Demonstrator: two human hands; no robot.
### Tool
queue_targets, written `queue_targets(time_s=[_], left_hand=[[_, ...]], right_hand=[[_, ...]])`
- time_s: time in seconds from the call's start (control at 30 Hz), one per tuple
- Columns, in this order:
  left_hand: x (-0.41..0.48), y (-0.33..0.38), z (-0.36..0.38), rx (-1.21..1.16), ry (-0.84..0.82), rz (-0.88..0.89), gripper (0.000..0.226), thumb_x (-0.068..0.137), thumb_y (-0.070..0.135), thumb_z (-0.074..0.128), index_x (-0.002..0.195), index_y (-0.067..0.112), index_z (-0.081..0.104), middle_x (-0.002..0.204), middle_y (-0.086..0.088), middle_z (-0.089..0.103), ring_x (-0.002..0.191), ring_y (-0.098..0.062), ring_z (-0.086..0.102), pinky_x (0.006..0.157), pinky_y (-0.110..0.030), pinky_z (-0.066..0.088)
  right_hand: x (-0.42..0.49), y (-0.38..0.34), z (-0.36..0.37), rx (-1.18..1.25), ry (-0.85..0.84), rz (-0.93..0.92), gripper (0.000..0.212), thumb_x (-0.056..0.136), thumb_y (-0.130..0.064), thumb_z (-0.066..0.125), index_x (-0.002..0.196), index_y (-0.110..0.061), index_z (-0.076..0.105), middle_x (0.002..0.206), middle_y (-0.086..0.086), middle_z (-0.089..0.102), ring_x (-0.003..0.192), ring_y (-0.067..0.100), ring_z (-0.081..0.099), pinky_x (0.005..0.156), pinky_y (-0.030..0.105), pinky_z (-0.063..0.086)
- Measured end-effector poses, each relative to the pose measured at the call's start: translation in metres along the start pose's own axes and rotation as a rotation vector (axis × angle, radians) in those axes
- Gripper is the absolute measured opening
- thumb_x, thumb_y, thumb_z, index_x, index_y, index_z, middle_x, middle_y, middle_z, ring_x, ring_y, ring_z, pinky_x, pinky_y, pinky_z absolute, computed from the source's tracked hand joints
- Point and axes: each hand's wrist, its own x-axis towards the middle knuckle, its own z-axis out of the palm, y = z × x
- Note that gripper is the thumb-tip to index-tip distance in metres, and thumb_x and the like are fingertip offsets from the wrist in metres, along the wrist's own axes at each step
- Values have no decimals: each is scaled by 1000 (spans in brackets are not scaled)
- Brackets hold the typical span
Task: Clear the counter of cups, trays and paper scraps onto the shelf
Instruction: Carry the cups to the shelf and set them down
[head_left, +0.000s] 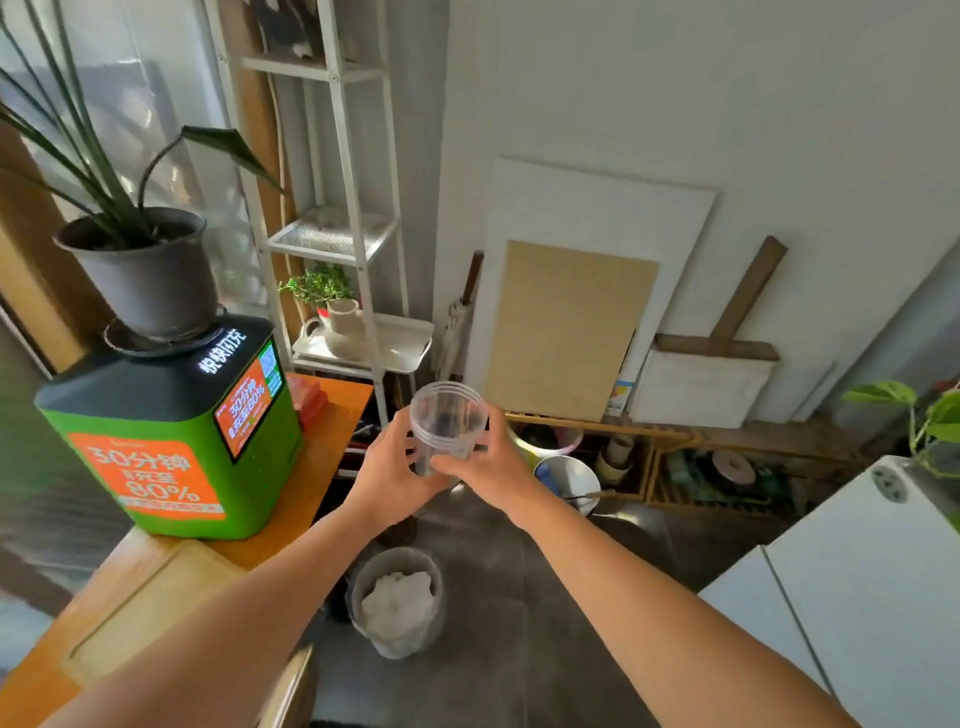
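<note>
A clear plastic cup (448, 423) is held in the air between both hands, its open mouth turned up and slightly toward the camera, with something dark seen dimly through its wall. The left hand (390, 467) is curled round the cup's left side and the right hand (491, 467) round its right side, the fingertips wrapped over the lower part of the cup. The cup is carried just past the far end of the orange worktop (311, 467), above the floor and in front of the lower tiers of the white shelf (332, 238). On the worktop a green charging station (171, 441) is seen, with a potted plant (145, 270) set on top of it. A white tray (408, 343) bearing a pale jug (343, 327) is lodged on a low tier of the shelf. Below the forearms, a grey bin (356, 597) holding crumpled white paper (397, 603) stands on the floor. Flat boards (571, 327) are propped against the wall beyond.
</note>
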Motion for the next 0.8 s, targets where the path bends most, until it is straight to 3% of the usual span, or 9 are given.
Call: queue_targets(time_s=[0.17,0.23,0.33,0.43,0.53,0.67,0.8], left_hand=[[48,-11,26,20,-26,-47,79,68,32,91,131,35,44,120,22,58,102,9,56,84,-9,43],[72,-15,40,50,-44,-64,83,67,33,91,135,30,45,119,21,58,101,4,57,85,-12,44],[108,-19,59,51,-66,-101,82,61,39,88,131,37,43,114,25,58,102,1,58,88,-21,48],[142,-22,74,38,-62,-120,81,61,44,85,129,45,41,111,28,59,100,5,59,84,-17,47],[195,-20,107,56,-38,-145,78,63,43,85,127,47,41,111,27,59,102,1,60,87,-23,51],[253,-14,140,54,-10,-169,77,58,55,81,124,51,40,112,26,59,101,7,59,82,-19,48],[291,-18,163,47,29,-184,79,61,55,79,128,49,40,115,25,59,104,4,60,86,-26,53]], right_hand=[[46,11,-29,32,-15,43,80,60,-53,84,112,-68,25,104,-28,52,95,-2,58,64,15,48],[67,19,-46,42,-37,42,80,58,-55,83,113,-67,26,106,-26,53,98,1,60,68,20,53],[100,27,-70,58,-50,36,82,55,-56,83,118,-61,31,111,-24,53,110,14,62,88,40,58],[131,27,-91,65,-53,7,83,56,-54,83,123,-58,34,117,-18,53,114,16,59,92,46,57],[179,32,-133,40,-52,8,86,58,-54,83,127,-57,33,123,-7,56,112,20,60,91,49,57],[236,36,-182,10,-83,-16,83,57,-56,85,122,-63,34,114,-17,53,112,20,60,91,49,57],[280,43,-210,-10,-123,-33,82,56,-57,84,120,-63,34,111,-21,50,106,13,58,88,42,57]])
